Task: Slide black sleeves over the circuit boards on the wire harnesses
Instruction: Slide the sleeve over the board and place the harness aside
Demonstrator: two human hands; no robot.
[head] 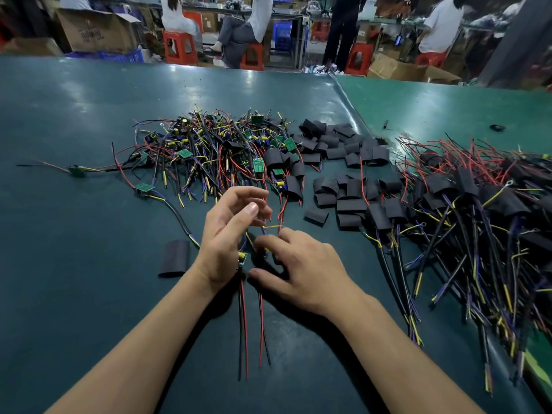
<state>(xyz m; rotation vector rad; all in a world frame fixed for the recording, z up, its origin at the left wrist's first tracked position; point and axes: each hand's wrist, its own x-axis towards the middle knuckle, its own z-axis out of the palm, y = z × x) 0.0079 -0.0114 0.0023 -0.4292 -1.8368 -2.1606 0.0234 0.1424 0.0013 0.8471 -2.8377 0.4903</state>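
My left hand (230, 234) is raised over the mat's near middle and pinches thin wires of a wire harness (270, 227) between thumb and curled fingers. The harness's small circuit board (241, 259) shows below the heel of that hand, and its red and black leads (244, 330) trail toward me. My right hand (304, 264) lies beside it, fingertips curled onto the same wires. Something dark sits between its thumb and fingers; I cannot tell whether it is a sleeve or shadow. One loose black sleeve (174, 258) lies left of my left hand.
A tangle of bare harnesses (209, 150) fills the middle of the green mat (74, 121). Several loose black sleeves (343, 174) lie to its right. Sleeved harnesses (478, 219) are heaped at the far right. People on red stools (179, 47) sit beyond the table.
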